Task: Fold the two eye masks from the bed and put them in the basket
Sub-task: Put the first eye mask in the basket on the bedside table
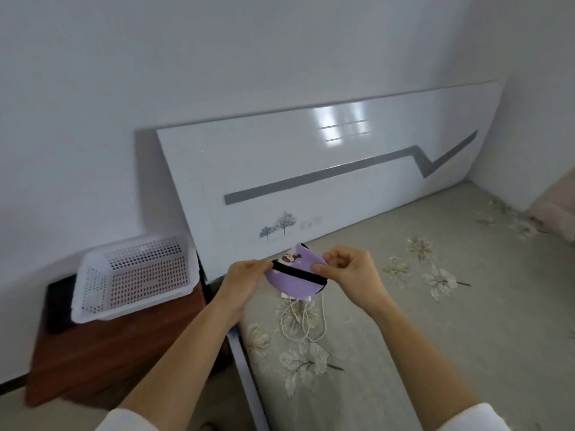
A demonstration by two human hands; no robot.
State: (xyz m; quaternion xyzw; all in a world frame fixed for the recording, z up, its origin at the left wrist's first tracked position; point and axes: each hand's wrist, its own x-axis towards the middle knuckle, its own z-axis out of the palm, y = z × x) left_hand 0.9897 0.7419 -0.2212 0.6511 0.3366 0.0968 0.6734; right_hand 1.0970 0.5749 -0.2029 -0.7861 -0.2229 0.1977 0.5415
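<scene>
A purple eye mask (294, 283) with a black strap and a cartoon print is folded and held in the air over the bed's near-left corner. My left hand (244, 276) pinches its left end, and my right hand (351, 272) pinches its right end. A white perforated basket (93, 293) stands on a brown nightstand to the left of the bed, with nothing visible inside it. A second eye mask is not in view.
A white charger and coiled cable (300, 321) lie on the floral bedsheet (435, 321) right under the mask. The glossy white headboard (326, 181) leans against the wall behind. The brown nightstand (102, 353) holds a dark object (57, 306) beside the basket.
</scene>
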